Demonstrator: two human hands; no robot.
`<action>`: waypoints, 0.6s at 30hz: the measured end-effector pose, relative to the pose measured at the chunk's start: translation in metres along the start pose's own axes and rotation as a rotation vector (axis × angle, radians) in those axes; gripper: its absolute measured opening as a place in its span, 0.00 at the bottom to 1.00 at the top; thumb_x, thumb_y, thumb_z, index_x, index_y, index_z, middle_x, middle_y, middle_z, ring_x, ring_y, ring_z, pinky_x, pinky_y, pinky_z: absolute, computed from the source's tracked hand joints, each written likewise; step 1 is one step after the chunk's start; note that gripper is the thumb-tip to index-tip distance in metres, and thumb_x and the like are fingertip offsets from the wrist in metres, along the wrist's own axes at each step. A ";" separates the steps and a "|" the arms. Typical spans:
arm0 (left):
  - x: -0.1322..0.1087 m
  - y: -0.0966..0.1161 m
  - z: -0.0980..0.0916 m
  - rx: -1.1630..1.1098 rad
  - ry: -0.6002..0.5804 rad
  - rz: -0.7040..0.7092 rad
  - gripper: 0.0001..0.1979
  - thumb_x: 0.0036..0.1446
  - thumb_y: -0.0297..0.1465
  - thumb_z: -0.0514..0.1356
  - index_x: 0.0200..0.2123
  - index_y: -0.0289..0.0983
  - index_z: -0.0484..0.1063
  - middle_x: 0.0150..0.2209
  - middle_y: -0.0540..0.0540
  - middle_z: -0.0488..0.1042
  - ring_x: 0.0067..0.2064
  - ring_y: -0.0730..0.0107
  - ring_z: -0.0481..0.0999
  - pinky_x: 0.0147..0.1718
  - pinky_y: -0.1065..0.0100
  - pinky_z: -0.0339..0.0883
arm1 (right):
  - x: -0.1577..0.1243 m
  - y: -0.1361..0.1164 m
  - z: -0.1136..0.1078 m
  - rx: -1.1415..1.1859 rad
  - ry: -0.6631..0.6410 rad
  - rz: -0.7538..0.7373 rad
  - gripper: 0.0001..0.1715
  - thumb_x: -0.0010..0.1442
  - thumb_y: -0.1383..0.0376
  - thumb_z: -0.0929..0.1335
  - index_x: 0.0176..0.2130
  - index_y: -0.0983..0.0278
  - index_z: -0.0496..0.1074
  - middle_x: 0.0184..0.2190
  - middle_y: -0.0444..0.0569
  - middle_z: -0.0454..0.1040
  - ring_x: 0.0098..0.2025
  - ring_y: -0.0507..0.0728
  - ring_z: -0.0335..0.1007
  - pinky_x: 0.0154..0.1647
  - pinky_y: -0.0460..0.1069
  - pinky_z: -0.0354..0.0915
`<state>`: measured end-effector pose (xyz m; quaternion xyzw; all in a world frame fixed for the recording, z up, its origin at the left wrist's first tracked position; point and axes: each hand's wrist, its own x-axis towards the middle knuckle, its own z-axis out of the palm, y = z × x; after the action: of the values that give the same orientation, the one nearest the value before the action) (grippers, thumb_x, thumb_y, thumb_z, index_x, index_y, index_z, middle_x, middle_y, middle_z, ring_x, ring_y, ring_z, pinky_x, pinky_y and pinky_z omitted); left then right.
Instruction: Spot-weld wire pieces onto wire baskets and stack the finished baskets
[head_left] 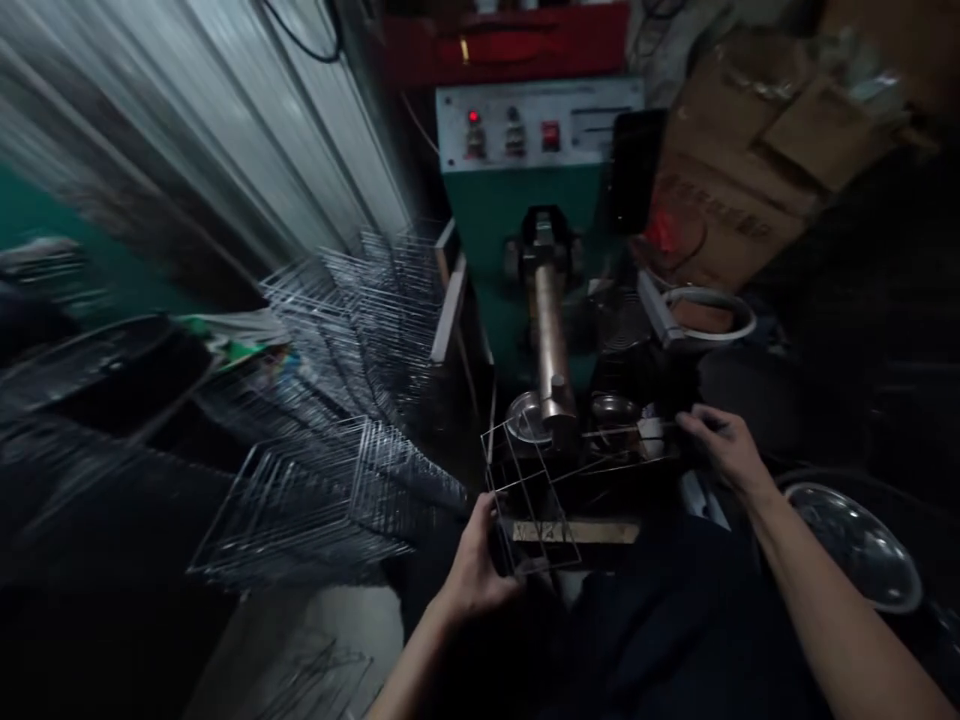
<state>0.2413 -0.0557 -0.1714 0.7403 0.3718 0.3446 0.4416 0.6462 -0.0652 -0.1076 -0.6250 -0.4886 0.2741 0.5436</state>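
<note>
From my remote view: L hand (pixel 476 570) grips a welded wire rack frame (pixel 529 500) low in front of the body, fingers (pixel 487 545) wrapped narrow round its near side, frame tilted. R hand (pixel 724 450) is out past the frame's R side, fingers (pixel 694 420) curled narrow by a thin metal rod (pixel 622 432); can't tell if they're pinching it.

Frame sits right in front of the copper-coloured electrode arm (pixel 551 330) of a green spot welder (pixel 480 220), w/ control panel (pixel 536 125) up top, red lamp + switches. Two shallow steel dishes (pixel 527 418) (pixel 613 408) sit either side of the arm's tip. Wood strip (pixel 574 532) just under frame.

Stacked wire racks (pixel 352 340) fan out on L, by corrugated metal sheeting (pixel 225 120). Big steel basin (pixel 855 545) lower R, cardboard boxes (pixel 735 200) upper R.
</note>
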 end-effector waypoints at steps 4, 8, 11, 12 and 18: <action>-0.019 -0.015 -0.001 0.019 0.025 0.010 0.50 0.42 0.28 0.70 0.67 0.41 0.52 0.61 0.37 0.67 0.62 0.45 0.72 0.63 0.44 0.68 | -0.006 -0.009 0.024 0.001 -0.154 -0.057 0.33 0.57 0.43 0.76 0.22 0.62 0.63 0.23 0.43 0.59 0.27 0.54 0.55 0.30 0.49 0.54; -0.030 -0.032 0.000 0.058 0.019 -0.014 0.55 0.37 0.29 0.72 0.68 0.40 0.53 0.66 0.35 0.61 0.67 0.38 0.66 0.66 0.42 0.64 | 0.007 -0.013 0.036 -0.054 -0.226 -0.129 0.32 0.56 0.45 0.77 0.21 0.62 0.63 0.25 0.44 0.62 0.31 0.56 0.59 0.34 0.50 0.56; -0.031 -0.032 0.003 -0.011 0.012 0.008 0.56 0.37 0.28 0.72 0.69 0.43 0.50 0.66 0.36 0.60 0.67 0.38 0.65 0.66 0.40 0.64 | 0.017 -0.004 0.047 0.014 -0.277 -0.076 0.34 0.55 0.42 0.76 0.21 0.63 0.63 0.24 0.44 0.61 0.30 0.55 0.58 0.33 0.50 0.55; -0.030 -0.031 0.005 -0.043 0.011 0.017 0.55 0.39 0.28 0.71 0.69 0.44 0.49 0.65 0.37 0.61 0.66 0.39 0.67 0.65 0.41 0.65 | 0.018 0.001 0.050 0.037 -0.288 -0.051 0.36 0.55 0.40 0.76 0.20 0.63 0.62 0.23 0.43 0.61 0.29 0.54 0.57 0.33 0.50 0.54; -0.026 -0.025 0.013 -0.112 0.038 0.081 0.54 0.40 0.26 0.70 0.69 0.45 0.48 0.64 0.37 0.61 0.65 0.42 0.67 0.66 0.40 0.63 | 0.016 0.034 0.060 0.050 -0.334 0.059 0.38 0.55 0.39 0.76 0.20 0.63 0.60 0.21 0.41 0.56 0.26 0.51 0.52 0.29 0.49 0.49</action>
<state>0.2334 -0.0743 -0.2036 0.7221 0.3299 0.3965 0.4610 0.6108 -0.0233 -0.1525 -0.5710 -0.5466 0.4021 0.4621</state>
